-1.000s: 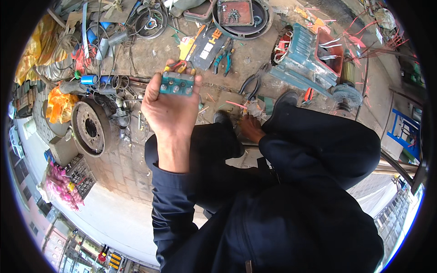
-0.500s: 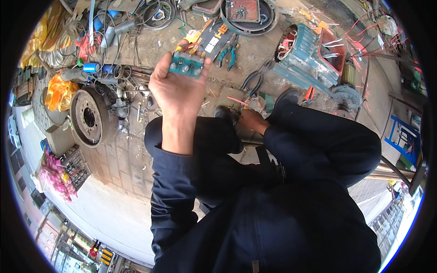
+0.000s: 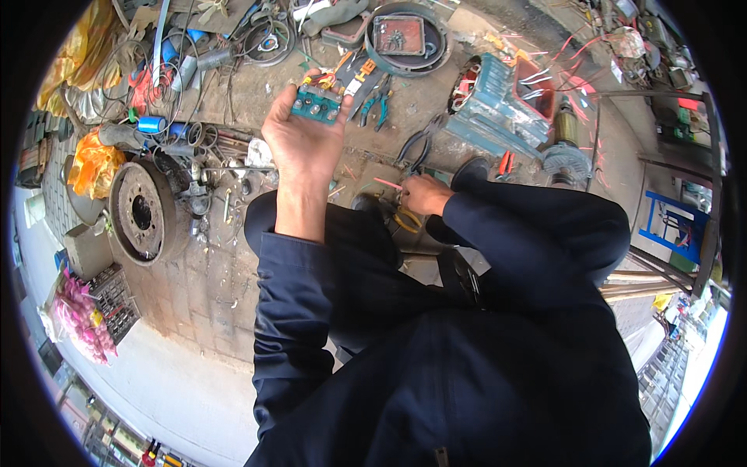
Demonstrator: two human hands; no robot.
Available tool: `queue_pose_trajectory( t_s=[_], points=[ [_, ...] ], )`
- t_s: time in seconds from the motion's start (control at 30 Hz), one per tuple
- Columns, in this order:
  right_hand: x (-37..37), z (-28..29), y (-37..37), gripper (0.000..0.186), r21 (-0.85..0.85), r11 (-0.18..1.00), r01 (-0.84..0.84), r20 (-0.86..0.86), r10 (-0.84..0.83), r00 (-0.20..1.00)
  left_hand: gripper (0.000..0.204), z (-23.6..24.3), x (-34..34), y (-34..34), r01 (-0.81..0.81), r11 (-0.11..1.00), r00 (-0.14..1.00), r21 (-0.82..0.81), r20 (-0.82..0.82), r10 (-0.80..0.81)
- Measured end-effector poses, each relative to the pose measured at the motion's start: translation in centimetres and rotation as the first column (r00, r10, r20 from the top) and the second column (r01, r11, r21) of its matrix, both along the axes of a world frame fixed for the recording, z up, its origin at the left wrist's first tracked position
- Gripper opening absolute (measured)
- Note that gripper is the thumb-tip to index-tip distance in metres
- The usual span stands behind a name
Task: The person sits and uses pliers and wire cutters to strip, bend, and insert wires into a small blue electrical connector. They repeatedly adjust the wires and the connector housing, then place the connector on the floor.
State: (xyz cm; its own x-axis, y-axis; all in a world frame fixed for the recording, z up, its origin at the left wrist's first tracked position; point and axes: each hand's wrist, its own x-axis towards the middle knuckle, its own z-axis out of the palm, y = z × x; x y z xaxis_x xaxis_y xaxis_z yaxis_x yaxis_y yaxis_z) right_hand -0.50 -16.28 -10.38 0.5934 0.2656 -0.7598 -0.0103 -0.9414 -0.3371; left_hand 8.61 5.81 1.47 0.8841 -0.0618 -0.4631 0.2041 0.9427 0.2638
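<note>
Raised in front of me, my left hand (image 3: 303,152) is closed on a teal terminal block (image 3: 317,107) with metal bolts, gripping it between thumb and fingers. Down by my shoes, my right hand (image 3: 426,194) has its fingers curled in. A thin pink strip (image 3: 387,184) ends at those fingertips; whether they pinch it is hidden. Just below that hand lie yellow-handled pliers (image 3: 407,221). Dark-handled pliers (image 3: 418,146) rest on the ground beyond it, and teal-handled pliers (image 3: 375,109) lie to the right of the block.
A teal motor housing (image 3: 498,105) with an open red box stands front right, beside a copper-wound rotor (image 3: 566,128). A round metal cover (image 3: 408,66) holds a reddish plate. At left are a rusty wheel drum (image 3: 142,212), an orange bag (image 3: 95,163) and scattered wires.
My right hand has moved forward to the end of the pink strip, uncovering the yellow-handled pliers. My left hand keeps holding the terminal block. The whole view has shifted slightly.
</note>
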Motion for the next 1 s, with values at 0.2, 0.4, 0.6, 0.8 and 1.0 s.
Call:
queue_pose_trajectory(
  t_s=[0.2,0.4,0.6,0.8,1.0],
  points=[
    [5.3,15.3,-2.1,0.023,0.089,0.993,-0.080,0.275,0.052,0.960,0.035,-0.9,0.7,-1.2,0.102,0.993,0.993,-0.056,0.071,-0.098],
    [7.5,24.4,-3.0,0.018,0.327,0.945,0.016,0.436,-0.166,0.884,0.033,-0.8,0.8,-4.0,0.216,0.976,0.968,-0.023,0.132,-0.212],
    [9.3,22.2,-1.7,0.021,0.537,0.839,0.086,0.405,-0.345,0.847,0.032,-1.1,1.5,-5.4,0.244,0.969,0.969,0.027,0.045,-0.245],
    [10.8,19.1,-1.3,0.026,0.543,0.838,0.047,0.438,-0.331,0.836,0.034,-2.0,1.7,-6.4,0.309,0.951,0.950,0.025,0.044,-0.310],
    [11.3,18.5,-1.2,0.026,0.463,0.886,0.019,0.462,-0.260,0.848,0.033,-1.3,1.6,-7.1,0.349,0.932,0.936,0.095,0.007,-0.352]
  ],
)
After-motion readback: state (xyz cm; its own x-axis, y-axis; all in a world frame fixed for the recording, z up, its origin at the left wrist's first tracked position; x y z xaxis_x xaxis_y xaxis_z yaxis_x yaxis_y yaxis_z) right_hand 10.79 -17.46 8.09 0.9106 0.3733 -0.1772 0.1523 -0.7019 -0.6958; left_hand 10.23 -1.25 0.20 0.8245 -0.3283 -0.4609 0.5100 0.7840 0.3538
